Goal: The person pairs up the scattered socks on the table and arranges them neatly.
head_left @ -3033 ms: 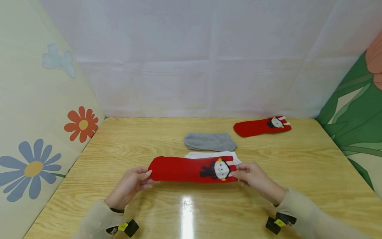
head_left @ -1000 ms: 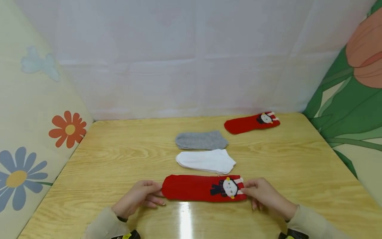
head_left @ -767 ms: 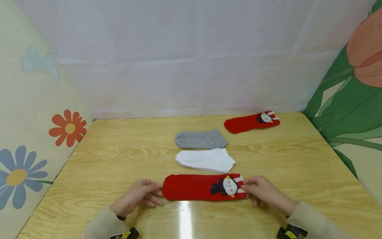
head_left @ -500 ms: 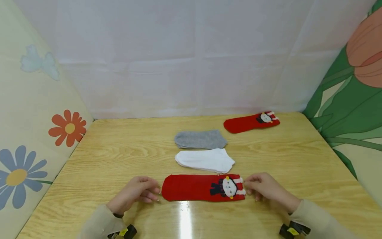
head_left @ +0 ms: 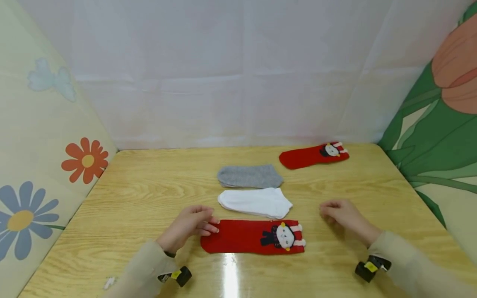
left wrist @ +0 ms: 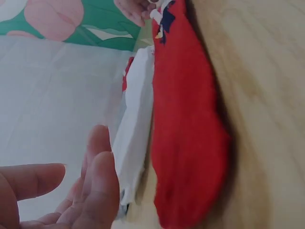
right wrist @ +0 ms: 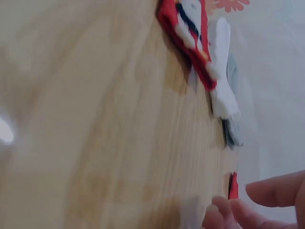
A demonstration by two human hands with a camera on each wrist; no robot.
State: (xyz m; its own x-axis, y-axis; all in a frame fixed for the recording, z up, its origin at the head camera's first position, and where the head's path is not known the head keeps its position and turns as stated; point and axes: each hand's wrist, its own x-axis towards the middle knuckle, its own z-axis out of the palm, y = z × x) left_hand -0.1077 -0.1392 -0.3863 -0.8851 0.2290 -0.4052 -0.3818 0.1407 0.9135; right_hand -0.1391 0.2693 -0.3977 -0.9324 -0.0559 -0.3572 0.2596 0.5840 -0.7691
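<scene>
A long red sock (head_left: pixel 238 237) with a cartoon figure at its cuff lies flat across the near part of the table. My left hand (head_left: pixel 190 225) overlaps its toe end in the head view. In the left wrist view, that hand's thumb and fingers (left wrist: pixel 102 186) stand apart with nothing between them, beside the red sock (left wrist: pixel 186 124). My right hand (head_left: pixel 344 217), fingers loosely bent and holding nothing, hovers to the right of the cuff. Behind the red sock lie white socks (head_left: pixel 255 203), then grey socks (head_left: pixel 249 176).
Another red sock (head_left: pixel 303 157) with the same figure lies at the back right of the wooden table (head_left: pixel 149 182). A small white scrap (head_left: pixel 109 282) shows near the front left. Painted panels flank the table, and a pale cloth (head_left: pixel 238 82) hangs behind it.
Both hands lowered the red sock to the table in front of the white socks and let go. Since then the left hand moved up and right over the toe, the right hand away rightward.
</scene>
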